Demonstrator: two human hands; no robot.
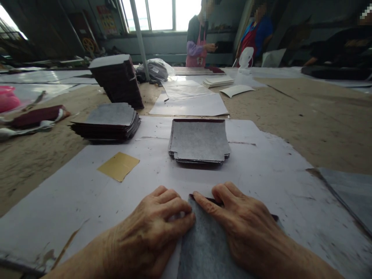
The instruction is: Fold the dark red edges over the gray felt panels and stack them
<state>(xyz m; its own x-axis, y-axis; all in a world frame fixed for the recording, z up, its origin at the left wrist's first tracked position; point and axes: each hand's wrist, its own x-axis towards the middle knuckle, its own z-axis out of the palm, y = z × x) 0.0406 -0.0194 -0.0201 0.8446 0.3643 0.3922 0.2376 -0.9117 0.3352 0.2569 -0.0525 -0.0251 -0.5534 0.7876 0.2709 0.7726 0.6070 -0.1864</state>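
- Grey felt-backed sheet (207, 248) lies flat on the paper-covered table (87, 193), nearest the camera.
- Left hand (152, 232) curled, fingertips pinching its edge.
- Right hand (244, 228) flat, pressing it down.
- Matching stack (199, 141) just beyond.

Grey sheet (206, 248), flat on white paper, near edge of table.
Felt-like grey face up, dark maroon showing along its far edge; both hands rest on it.

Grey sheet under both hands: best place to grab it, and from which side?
Probably the grey sheet's far edge, between the left hand and right hand. It lies flat on white paper, so come from the far side and pinch that dark-trimmed edge up.
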